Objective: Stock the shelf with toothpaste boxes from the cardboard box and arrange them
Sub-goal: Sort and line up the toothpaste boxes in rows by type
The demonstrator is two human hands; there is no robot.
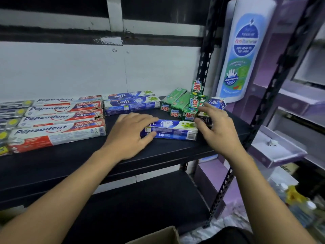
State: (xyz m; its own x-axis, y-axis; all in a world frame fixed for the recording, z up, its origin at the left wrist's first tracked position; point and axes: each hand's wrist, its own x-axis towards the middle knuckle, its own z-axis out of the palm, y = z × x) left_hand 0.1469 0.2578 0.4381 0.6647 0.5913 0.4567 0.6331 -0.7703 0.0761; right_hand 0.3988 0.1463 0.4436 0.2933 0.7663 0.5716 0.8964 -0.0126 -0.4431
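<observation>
while the left hand (130, 131) holds one end of the blue safi box (173, 130) lying on the shelf (158, 152), likely to line it up, the right hand (216, 127) curls by its other end; whether it grips is unclear.

Wall panel (70, 67): white, black bands across its top, small round fitting (114, 50) near centre | wash bottle (244, 50): large, white, blue-green label, upright at purple rack's (295, 103) left edge | purple tray (274, 155): small white item inside | yellow-topped bottles (295, 196): blurred, lower right
</observation>
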